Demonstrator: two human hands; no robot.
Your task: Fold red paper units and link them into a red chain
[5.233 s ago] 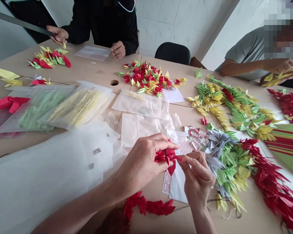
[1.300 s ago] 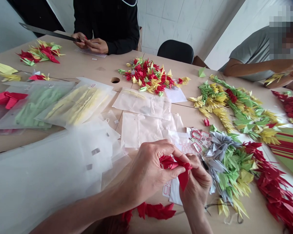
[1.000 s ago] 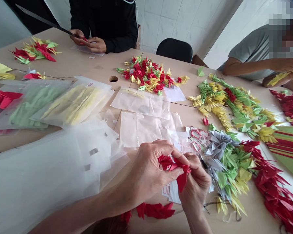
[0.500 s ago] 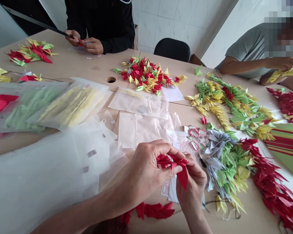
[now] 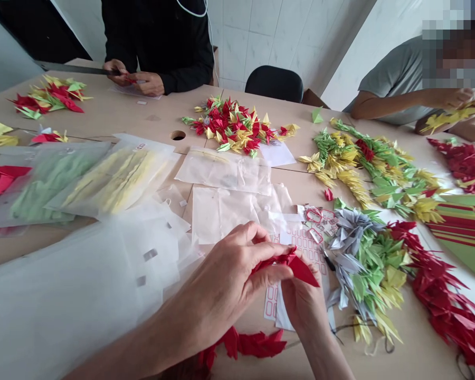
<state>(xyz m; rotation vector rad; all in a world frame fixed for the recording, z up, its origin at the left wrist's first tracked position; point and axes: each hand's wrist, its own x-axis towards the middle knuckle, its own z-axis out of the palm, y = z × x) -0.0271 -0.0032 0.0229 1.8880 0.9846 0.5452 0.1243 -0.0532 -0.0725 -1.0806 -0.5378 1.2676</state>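
Above the table, both hands hold a folded red origami crane [image 5: 304,272]. My left hand [image 5: 237,264] pinches it between thumb and fingers, and more red folded paper shows within its grip. On the other side, my right hand [image 5: 304,301] grips the crane, its fingertips partly hidden behind the paper. Below my wrists lies a string of red paper cranes [image 5: 257,343] near the table edge. Sheets of red-outlined labels [image 5: 271,301] lie under my hands.
Clear plastic bags [image 5: 75,285] cover the left side, beside filled bags of yellow [image 5: 114,179] and green [image 5: 51,184] paper. Crane piles [image 5: 237,124] lie mid-table; strung grey, green and red cranes [image 5: 447,295] are at right. Two people work across the table.
The red crane has turned in my hands, so its pointed flap now slants to the right instead of hanging down. My right hand has shifted slightly left and the view has tilted slightly.
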